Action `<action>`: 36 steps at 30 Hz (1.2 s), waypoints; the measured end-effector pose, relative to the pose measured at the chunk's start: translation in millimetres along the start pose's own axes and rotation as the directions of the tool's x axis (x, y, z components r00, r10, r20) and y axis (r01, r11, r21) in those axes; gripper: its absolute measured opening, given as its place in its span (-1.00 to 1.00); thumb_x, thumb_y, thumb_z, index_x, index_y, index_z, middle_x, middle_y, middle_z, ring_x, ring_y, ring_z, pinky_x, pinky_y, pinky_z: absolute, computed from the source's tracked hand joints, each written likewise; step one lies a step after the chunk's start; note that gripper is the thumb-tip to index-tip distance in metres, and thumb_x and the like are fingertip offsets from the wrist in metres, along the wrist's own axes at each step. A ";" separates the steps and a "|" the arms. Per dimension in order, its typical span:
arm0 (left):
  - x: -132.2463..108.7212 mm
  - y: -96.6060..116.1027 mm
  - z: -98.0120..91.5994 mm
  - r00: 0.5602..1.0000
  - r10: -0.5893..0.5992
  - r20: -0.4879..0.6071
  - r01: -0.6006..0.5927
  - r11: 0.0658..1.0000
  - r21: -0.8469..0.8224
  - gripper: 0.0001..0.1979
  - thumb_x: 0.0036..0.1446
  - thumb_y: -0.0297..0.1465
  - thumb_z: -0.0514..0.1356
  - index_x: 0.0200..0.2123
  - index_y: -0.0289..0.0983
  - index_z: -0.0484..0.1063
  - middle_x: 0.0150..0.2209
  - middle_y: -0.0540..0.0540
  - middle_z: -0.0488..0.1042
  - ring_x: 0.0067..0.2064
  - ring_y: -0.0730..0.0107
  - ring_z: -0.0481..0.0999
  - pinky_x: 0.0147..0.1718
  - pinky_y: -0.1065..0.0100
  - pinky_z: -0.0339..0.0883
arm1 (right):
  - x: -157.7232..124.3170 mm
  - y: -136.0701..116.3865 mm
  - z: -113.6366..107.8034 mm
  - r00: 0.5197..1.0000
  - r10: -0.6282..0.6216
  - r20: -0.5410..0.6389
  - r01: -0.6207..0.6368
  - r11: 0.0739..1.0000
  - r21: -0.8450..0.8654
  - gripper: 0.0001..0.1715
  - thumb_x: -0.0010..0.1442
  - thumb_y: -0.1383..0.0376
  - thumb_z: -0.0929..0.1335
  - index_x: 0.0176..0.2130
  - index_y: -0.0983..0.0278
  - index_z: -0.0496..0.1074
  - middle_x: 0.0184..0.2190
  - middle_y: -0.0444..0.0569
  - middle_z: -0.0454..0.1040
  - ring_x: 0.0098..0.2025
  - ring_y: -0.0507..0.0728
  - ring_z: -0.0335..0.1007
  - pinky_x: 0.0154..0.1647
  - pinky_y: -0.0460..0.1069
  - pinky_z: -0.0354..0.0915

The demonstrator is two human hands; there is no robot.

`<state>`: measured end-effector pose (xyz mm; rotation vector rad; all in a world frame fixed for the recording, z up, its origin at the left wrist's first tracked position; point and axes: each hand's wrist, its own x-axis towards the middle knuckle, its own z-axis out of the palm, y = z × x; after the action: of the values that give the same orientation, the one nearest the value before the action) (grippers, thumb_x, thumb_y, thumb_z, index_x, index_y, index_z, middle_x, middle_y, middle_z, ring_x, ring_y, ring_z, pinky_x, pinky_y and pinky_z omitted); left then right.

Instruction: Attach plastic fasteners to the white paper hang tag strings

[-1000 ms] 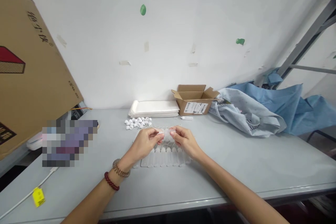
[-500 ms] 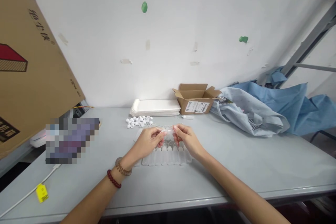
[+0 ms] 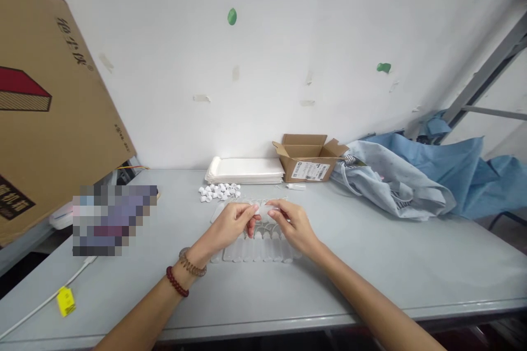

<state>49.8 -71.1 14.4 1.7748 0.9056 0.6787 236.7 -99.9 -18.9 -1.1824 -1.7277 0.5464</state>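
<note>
My left hand (image 3: pixel 235 220) is closed in a pinch on one end of a small translucent plastic tube (image 3: pixel 267 209). The fingers of my right hand (image 3: pixel 291 221) are closed around the other end, so the tube lies roughly sideways between them. Fingertips hide both its ends. Under and in front of my hands, similar translucent tubes (image 3: pixel 258 251) lie side by side in a row, with pale strings (image 3: pixel 267 228) looping near their tops. Beyond my left hand is a pile of small white caps (image 3: pixel 219 192).
A stack of white padded envelopes (image 3: pixel 247 170) and an open cardboard box (image 3: pixel 307 164) stand against the wall. One tube (image 3: pixel 295 186) lies before the box. Blue fabric (image 3: pixel 395 181) covers the right rear. A pixelated item (image 3: pixel 115 222) and white cable (image 3: pixel 45 303) are at left.
My right fingertips have come slightly left and lower, closer to my left hand, and cover more of the tube. The whole view has shifted a little.
</note>
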 end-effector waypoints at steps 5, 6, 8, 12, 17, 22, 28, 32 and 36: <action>-0.1 0.0 4.6 0.992 0.101 -0.078 -0.078 0.963 0.256 -0.62 0.25 -0.22 -0.04 -0.55 -0.25 0.30 -0.55 -0.02 0.42 -0.50 0.40 0.34 -0.44 0.38 0.19 | 0.9 3.1 2.1 0.988 0.146 0.043 -0.150 0.982 0.118 -0.58 0.24 0.06 0.23 -0.19 0.29 0.49 -0.58 -0.11 0.32 -0.55 0.04 0.17 -0.51 -0.07 0.13; 0.7 0.4 5.3 0.989 0.119 -0.089 -0.090 0.954 0.285 -0.62 0.24 -0.23 -0.04 -0.56 -0.25 0.29 -0.55 -0.02 0.41 -0.50 0.40 0.33 -0.44 0.38 0.19 | 1.3 3.6 2.4 0.985 0.164 0.053 -0.169 0.976 0.136 -0.57 0.24 0.05 0.23 -0.19 0.29 0.50 -0.59 -0.12 0.30 -0.56 0.03 0.16 -0.53 -0.08 0.12; 3.1 0.4 4.4 0.985 0.139 -0.104 -0.100 0.945 0.310 -0.64 0.23 -0.23 -0.02 -0.57 -0.25 0.29 -0.56 0.00 0.39 -0.50 0.42 0.32 -0.45 0.39 0.18 | 2.7 4.8 1.9 0.981 0.185 0.062 -0.193 0.968 0.162 -0.57 0.23 0.05 0.24 -0.19 0.30 0.50 -0.59 -0.13 0.28 -0.57 0.02 0.14 -0.54 -0.08 0.12; 9.5 -7.1 -13.3 0.974 0.132 -0.185 -0.064 0.941 0.332 -0.68 0.18 -0.22 0.04 -0.54 -0.25 0.34 -0.60 0.04 0.34 -0.53 0.42 0.28 -0.48 0.41 0.14 | 8.9 11.3 -6.3 0.981 0.192 0.012 -0.192 0.978 0.085 -0.56 0.22 0.06 0.24 -0.19 0.32 0.50 -0.53 -0.09 0.37 -0.53 0.05 0.22 -0.48 -0.06 0.17; 12.7 -26.4 -55.8 0.916 0.202 -0.347 0.021 0.839 0.544 -0.80 0.10 -0.35 0.08 -0.52 -0.24 0.41 -0.51 -0.04 0.45 -0.44 0.31 0.37 -0.41 0.37 0.14 | 20.3 35.3 -29.2 0.978 0.148 -0.148 -0.172 0.971 -0.164 -0.55 0.22 0.10 0.23 -0.10 0.35 0.48 -0.31 0.06 0.54 -0.38 0.15 0.36 -0.29 0.02 0.25; 14.5 -40.2 -75.2 0.922 0.171 -0.349 0.126 0.719 0.684 -0.79 0.08 -0.44 0.05 -0.37 -0.25 0.50 -0.37 -0.15 0.53 -0.31 0.18 0.46 -0.30 0.32 0.22 | 28.7 64.0 -49.1 0.967 0.180 -0.178 -0.234 0.903 -0.360 -0.55 0.20 0.17 0.23 -0.07 0.38 0.49 -0.19 0.14 0.55 -0.31 0.19 0.43 -0.19 0.05 0.27; 22.6 -52.6 -71.7 0.952 0.153 -0.265 0.089 0.689 0.719 -0.70 0.14 -0.38 0.04 -0.19 -0.28 0.54 -0.20 -0.21 0.54 -0.15 0.14 0.48 -0.15 0.26 0.28 | 32.3 84.6 -59.5 0.964 0.233 -0.131 -0.268 0.842 -0.468 -0.56 0.18 0.26 0.23 -0.07 0.43 0.51 -0.21 0.15 0.56 -0.26 0.22 0.45 -0.18 0.04 0.28; 28.9 -58.5 -71.9 0.968 0.143 -0.209 0.059 0.675 0.736 -0.69 0.15 -0.38 0.03 -0.20 -0.27 0.57 -0.21 -0.20 0.55 -0.17 0.16 0.49 -0.16 0.25 0.29 | 33.2 91.1 -61.1 0.967 0.224 -0.120 -0.254 0.836 -0.487 -0.60 0.13 0.32 0.25 -0.10 0.40 0.53 -0.27 0.11 0.58 -0.26 0.22 0.46 -0.18 0.02 0.28; 32.2 -60.9 -72.9 0.969 0.138 -0.204 0.063 0.661 0.747 -0.68 0.15 -0.37 0.03 -0.21 -0.26 0.57 -0.23 -0.19 0.56 -0.19 0.14 0.49 -0.19 0.24 0.30 | 33.7 97.4 -60.2 0.971 0.215 -0.104 -0.238 0.832 -0.501 -0.64 0.11 0.35 0.28 -0.12 0.35 0.54 -0.27 0.08 0.58 -0.26 0.20 0.46 -0.18 0.00 0.28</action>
<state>-5.3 7.1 -15.5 2.4861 1.4769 0.5901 332.2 -35.9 -50.9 -1.7802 -1.7592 0.1896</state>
